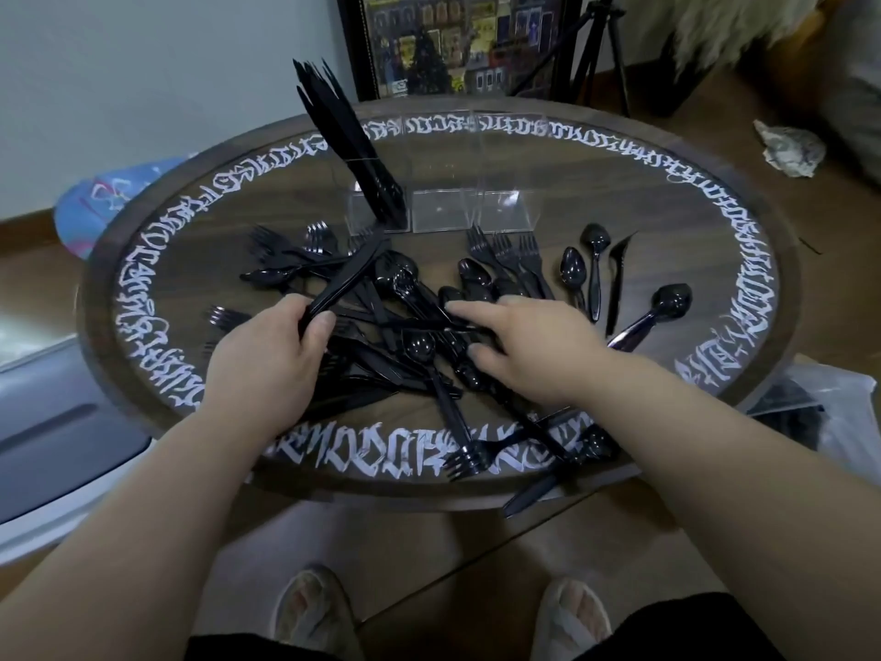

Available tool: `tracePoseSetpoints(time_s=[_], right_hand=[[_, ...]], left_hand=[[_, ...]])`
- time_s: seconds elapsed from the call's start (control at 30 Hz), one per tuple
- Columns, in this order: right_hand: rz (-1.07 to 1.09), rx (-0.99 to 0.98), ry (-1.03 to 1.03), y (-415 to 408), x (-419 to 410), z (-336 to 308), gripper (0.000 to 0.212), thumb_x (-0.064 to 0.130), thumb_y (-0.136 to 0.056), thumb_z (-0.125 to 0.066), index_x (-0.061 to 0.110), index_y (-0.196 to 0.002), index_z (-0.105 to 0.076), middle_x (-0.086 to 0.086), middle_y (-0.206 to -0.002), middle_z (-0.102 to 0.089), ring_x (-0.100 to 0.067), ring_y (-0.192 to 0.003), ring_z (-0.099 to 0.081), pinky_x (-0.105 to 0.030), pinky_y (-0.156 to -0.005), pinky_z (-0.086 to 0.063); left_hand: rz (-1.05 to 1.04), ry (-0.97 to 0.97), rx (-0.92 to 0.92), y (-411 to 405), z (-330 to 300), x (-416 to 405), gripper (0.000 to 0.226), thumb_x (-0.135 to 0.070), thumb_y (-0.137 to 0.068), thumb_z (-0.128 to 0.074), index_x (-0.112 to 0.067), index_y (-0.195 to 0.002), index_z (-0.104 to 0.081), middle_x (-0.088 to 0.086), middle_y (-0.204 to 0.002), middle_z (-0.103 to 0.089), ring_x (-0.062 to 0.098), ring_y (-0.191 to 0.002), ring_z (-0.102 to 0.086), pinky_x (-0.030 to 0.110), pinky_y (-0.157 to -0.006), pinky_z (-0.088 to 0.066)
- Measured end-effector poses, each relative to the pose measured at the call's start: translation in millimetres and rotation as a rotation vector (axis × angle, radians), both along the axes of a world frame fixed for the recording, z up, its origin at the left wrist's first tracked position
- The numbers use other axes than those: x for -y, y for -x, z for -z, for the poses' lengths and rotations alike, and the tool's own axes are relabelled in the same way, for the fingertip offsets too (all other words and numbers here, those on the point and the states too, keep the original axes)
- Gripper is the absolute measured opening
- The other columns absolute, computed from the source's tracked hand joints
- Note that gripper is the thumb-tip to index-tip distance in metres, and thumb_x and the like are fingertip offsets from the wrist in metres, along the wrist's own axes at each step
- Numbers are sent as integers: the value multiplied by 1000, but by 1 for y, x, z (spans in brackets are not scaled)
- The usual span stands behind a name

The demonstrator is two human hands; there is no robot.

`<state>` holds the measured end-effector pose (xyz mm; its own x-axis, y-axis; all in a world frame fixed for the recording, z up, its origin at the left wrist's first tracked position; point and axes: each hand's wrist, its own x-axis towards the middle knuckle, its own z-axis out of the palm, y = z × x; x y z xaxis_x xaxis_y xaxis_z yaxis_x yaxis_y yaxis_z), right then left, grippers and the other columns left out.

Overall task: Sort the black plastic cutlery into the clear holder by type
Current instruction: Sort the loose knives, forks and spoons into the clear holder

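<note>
Left hand (267, 355) grips a small bunch of knives (350, 274) by the handles, blades pointing to 1 o'clock toward the clear holder (438, 202). Right hand (529, 350) is spread flat, fingers straight, on the loose pile (419, 336) at table centre, fingertips touching a spoon or knife handle; too tangled to say which.

Doing this step well, my read: keep pulling only knives, square the handles in the left hand, then drop them blades-up into the holder's 9 o'clock compartment, where the other knives (333, 121) already stand. Lift clear of the pile so nothing snags on fork tines.

Cutlery: glossy black plastic, thin, light, likely slippery in a bunch. Forks (505, 255) lie at 12 o'clock of the pile, spoons (593, 260) at 2 o'clock, one fork (469, 458) at 6 o'clock on the lettered rim of the round table (739, 193). Holder's middle and 3 o'clock compartments look empty.
</note>
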<state>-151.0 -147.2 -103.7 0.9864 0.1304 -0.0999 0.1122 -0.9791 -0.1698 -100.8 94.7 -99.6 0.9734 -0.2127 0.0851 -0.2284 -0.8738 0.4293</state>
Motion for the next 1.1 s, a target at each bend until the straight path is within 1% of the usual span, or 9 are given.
tracePoseSetpoints(time_s=[0.13,0.43,0.5,0.57,0.67,0.73,0.87,1.0,1.1], right_hand=[[13,-75,9,-6,-4,7,48,45,-97,-36,43,-145,-28,0,-125,-55,-24,-115,-53,-31,-74,-41],[-1,-131,35,-3,-5,-3,43,40,-98,-36,46,-140,-36,2,-118,-62,-20,-100,-57,-27,-66,-36],[56,-129,-3,-1,2,-5,43,37,-97,-39,46,-139,-38,7,-96,-63,-15,-80,-51,-26,-58,-35],[115,-127,-34,-4,4,-3,49,35,-96,-40,43,-144,-31,9,-76,-53,-17,-75,-49,-27,-57,-40],[186,-133,15,-10,7,4,50,35,-95,-38,32,-145,-32,-5,-108,-65,-30,-103,-58,-36,-78,-50],[243,-86,30,-10,11,1,45,35,-95,-39,30,-140,-42,-7,-118,-64,-31,-108,-57,-36,-81,-50],[132,18,-63,-13,-7,-4,50,32,-94,-41,43,-142,-33,-1,-107,-67,-26,-99,-60,-32,-75,-48],[-31,-112,-107,-25,-39,0,51,29,-95,-40,45,-142,-33,6,-81,-60,-21,-82,-55,-30,-69,-44],[14,-129,-85,-30,-34,-2,48,30,-94,-41,41,-141,-38,-4,-101,-67,-26,-96,-58,-30,-73,-42]], left_hand=[[-17,16,-8,-2,-4,-5,30,-39,-99,-37,-13,-99,-53,-8,-66,-44,20,-68,-41,34,-62,-28],[-41,0,-22,-4,-2,-17,33,-39,-99,-37,-11,-103,-54,-4,-74,-46,21,-72,-40,34,-65,-28],[-40,0,-18,-4,-1,-18,32,-40,-99,-37,-12,-101,-54,-5,-72,-45,21,-72,-41,34,-66,-29],[-35,-8,-22,-5,0,-18,32,-40,-99,-37,-12,-100,-54,-5,-69,-45,21,-71,-41,34,-65,-29],[-36,4,-33,-5,0,-18,31,-40,-99,-37,-14,-98,-53,-8,-66,-44,21,-69,-41,34,-64,-29],[-35,12,-28,-6,0,-18,30,-40,-99,-37,-14,-97,-52,-9,-66,-44,22,-68,-41,34,-64,-29],[-36,21,-25,-8,1,-20,32,-40,-99,-37,-13,-101,-53,-6,-69,-45,22,-71,-43,34,-65,-31],[-68,61,-14,-11,-1,-28,29,-38,-99,-38,-14,-100,-53,-1,-73,-50,24,-74,-45,35,-65,-33],[-90,60,-16,-12,0,-38,29,-39,-99,-38,-14,-95,-51,0,-72,-50,27,-74,-46,36,-64,-33]])
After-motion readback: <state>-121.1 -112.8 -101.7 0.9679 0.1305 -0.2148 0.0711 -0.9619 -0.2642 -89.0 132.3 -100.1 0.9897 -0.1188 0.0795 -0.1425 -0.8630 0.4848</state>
